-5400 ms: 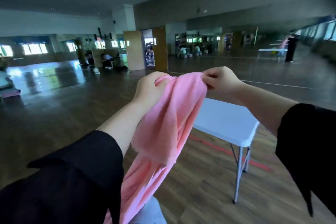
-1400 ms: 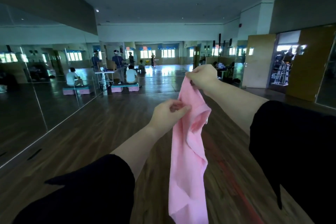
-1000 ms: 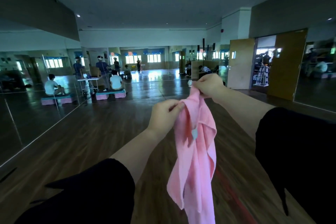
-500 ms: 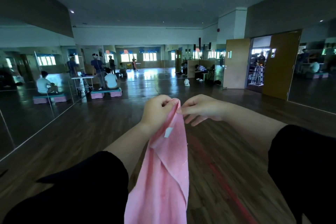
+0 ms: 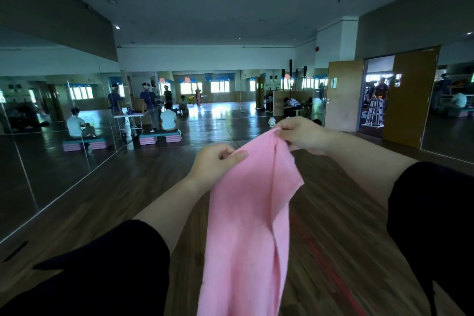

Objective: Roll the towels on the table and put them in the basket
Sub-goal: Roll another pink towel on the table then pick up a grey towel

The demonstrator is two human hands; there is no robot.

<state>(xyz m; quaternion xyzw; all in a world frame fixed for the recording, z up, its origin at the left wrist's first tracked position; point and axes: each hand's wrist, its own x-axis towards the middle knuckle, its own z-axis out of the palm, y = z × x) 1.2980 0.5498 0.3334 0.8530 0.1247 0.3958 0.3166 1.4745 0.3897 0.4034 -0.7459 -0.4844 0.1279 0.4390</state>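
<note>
- The long pink terry towel [image 5: 246, 213] runs off the bottom edge, so its lower end is unseen; its right side folds over on itself
- The left grip [image 5: 214, 159] pinches the towel's top edge between thumb and curled fingers
- The right grip [image 5: 305, 133], higher and further out, is curled round the top corner, its fingertips partly hidden by cloth
- The towel hangs in the air above the dark wooden floor [image 5: 102, 200]
</note>
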